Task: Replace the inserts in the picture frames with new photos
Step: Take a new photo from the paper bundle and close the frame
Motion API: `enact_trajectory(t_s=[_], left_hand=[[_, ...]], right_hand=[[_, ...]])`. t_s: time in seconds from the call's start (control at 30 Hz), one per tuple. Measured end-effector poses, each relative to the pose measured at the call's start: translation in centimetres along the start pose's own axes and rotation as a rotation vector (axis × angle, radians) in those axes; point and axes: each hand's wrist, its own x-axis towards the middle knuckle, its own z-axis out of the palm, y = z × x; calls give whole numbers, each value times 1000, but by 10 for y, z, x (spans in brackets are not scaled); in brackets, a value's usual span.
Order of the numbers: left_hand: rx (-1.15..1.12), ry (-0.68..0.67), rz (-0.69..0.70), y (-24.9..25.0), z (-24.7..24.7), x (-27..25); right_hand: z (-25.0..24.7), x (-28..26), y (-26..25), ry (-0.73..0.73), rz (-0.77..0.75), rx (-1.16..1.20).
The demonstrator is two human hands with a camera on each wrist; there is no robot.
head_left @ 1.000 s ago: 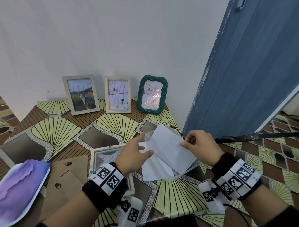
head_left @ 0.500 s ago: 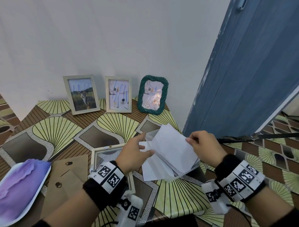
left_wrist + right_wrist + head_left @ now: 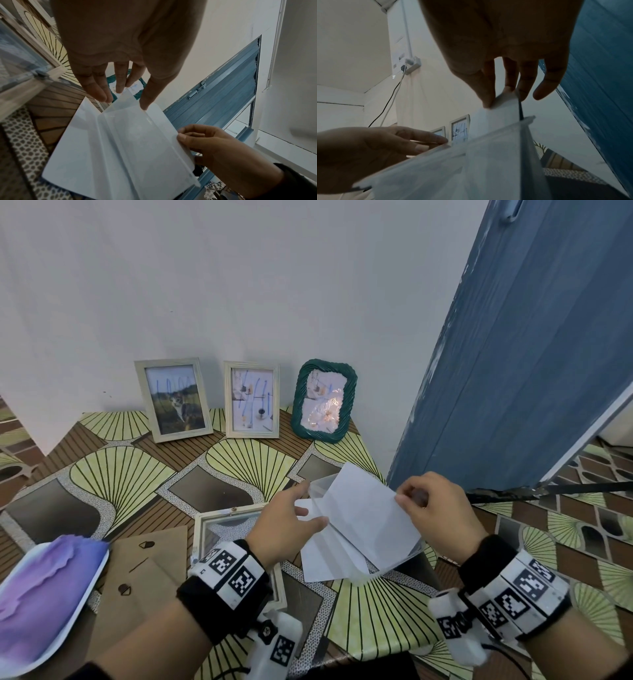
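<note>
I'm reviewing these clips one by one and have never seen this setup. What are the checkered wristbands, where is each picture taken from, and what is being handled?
No machine here: a person works with bare hands, and the checkered bands carry wrist cameras. The wide picture comes from a head camera; the two dim ones look along each hand. The left hand and right hand hold a clear plastic sleeve of white photo sheets between them, the right hand pinching one sheet. On the patterned table three upright frames lean at the wall: a cat photo frame, a pale frame, a green frame. An opened frame lies flat beside its brown backing board and a purple print.
</note>
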Motion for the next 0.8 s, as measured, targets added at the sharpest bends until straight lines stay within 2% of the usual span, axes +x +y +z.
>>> enact_trajectory(t_s=[0.2,0.37,0.5,0.67,0.8], left_hand=[[8,8,13,0,1,-1],[11,15,9,3,0,-2],[4,10,-4,4,1,-3],[7,11,1,7,-1,-3],[15,4,-5,10,-1,-5]], right_hand=[[-1,-5,-11,-58,-7,105],[-4,5,-16,-195,48,150],[-7,15,-16,-311,24,84],[-6,28,-15,-248,-13,-7],[0,33,-13,-205,21,9]])
